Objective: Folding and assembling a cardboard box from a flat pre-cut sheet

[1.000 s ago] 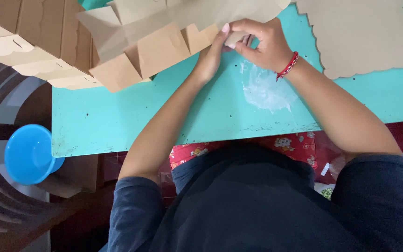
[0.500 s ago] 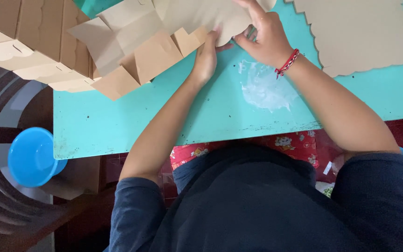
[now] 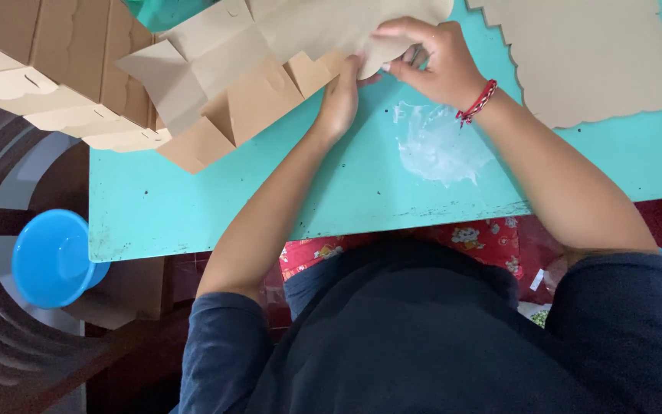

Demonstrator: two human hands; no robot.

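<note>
— Brown cardboard, one unfolded box blank (image 3: 247, 77), spread across the upper centre of the turquoise worktop (image 3: 270, 199). Held how?
— Pinned under the left hand (image 3: 340, 98), fingers pressed together and flat on one flap. Pinched at a rounded flap by the right hand (image 3: 430, 61), fingers curled tight on its edge.
— Counted nearby?
— One flat scalloped sheet (image 3: 599, 61) at upper right, well apart. One stack of folded boxes (image 3: 47, 69) at upper left, number in it impossible to tell. One white glue smear (image 3: 438, 142) just below the right wrist, beside one red bracelet (image 3: 476, 102). One blue bowl (image 3: 51, 257) at lower left, off the worktop.
</note>
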